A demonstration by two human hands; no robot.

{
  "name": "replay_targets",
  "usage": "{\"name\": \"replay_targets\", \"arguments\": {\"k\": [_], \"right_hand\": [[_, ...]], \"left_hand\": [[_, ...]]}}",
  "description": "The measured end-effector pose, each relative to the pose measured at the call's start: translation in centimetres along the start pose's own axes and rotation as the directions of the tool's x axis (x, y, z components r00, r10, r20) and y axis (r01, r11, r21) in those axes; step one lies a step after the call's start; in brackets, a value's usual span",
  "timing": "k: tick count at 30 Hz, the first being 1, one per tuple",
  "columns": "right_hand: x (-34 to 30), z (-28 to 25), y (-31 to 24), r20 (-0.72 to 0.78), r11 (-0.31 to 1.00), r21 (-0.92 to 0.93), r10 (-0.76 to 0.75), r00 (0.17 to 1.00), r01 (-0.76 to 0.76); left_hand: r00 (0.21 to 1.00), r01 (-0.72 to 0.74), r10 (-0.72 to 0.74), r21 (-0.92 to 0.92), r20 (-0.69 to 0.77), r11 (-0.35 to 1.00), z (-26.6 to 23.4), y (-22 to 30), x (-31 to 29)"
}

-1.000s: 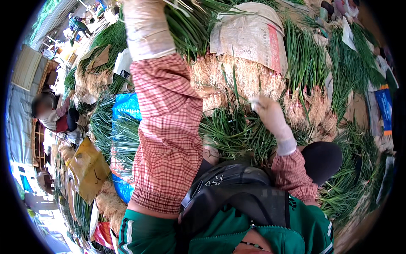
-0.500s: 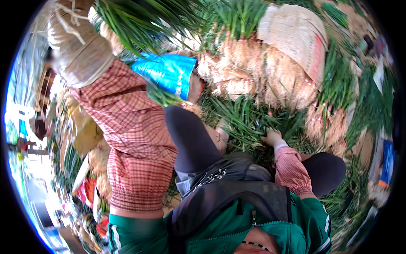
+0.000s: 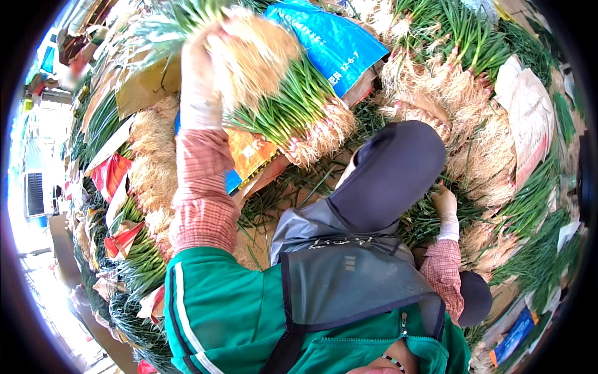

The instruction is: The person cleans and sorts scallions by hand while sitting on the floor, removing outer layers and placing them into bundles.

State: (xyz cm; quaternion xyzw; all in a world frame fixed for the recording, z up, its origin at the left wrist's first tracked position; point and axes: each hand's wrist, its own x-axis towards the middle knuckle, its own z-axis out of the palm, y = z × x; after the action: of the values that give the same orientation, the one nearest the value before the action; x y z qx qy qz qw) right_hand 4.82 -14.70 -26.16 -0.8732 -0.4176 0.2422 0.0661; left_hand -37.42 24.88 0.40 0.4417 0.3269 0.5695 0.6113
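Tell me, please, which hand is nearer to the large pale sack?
Right: the right hand is by green leaves, below and left of the pale sack; the left hand holds a rooted bunch far to the sack's left.

Left hand (image 3: 198, 53) is blurred, fingers mostly hidden by the onion bunch (image 3: 243, 45) — roots (image 3: 255, 71) smeared, leaves (image 3: 193, 11) cut off at far edge. Right hand (image 3: 444, 202) — fingertips unclear against loose greens (image 3: 422, 221).

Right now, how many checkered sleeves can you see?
2: the left sleeve, below the left hand and its rooted green bundle; the right sleeve, beside the right knee.
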Motion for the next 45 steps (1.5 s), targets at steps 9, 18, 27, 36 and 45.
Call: {"name": "replay_targets", "arguments": {"k": [9, 18, 27, 36, 45], "right_hand": [[-1.2, 0.4, 0.7, 0.114, 0.997, 0.049, 0.049, 0.992, -0.055], [-2.1, 3.0, -0.6, 0.196, 0.995, 0.011, 0.097, 0.976, -0.101], [0.5, 8.8, 5.8, 0.421, 0.477, -0.567, -0.532, 0.735, 0.671], [0.1, 8.5, 6.9, 0.277, 0.969, -0.161, -0.138, 0.951, 0.187], [-3.0, 4.1, -1.9, 0.282, 0.997, -0.01, 0.082, 0.956, -0.083]], "left_hand": [[0.697, 0.709, -0.717, 0.127, 0.03, 0.694, -7.2, -21.7, -9.8], [0.83, 0.429, -0.021, 0.615, -0.557, 0.662, -9.5, -25.3, -10.2], [0.778, 0.628, -0.101, 0.764, -0.62, 0.15, -14.1, -27.3, -9.0], [0.791, 0.559, -0.112, 0.636, -0.602, 0.531, -17.0, -26.3, -11.5], [0.624, 0.718, -0.112, 0.511, -0.773, 0.472, -14.9, -27.0, -6.3]]}}
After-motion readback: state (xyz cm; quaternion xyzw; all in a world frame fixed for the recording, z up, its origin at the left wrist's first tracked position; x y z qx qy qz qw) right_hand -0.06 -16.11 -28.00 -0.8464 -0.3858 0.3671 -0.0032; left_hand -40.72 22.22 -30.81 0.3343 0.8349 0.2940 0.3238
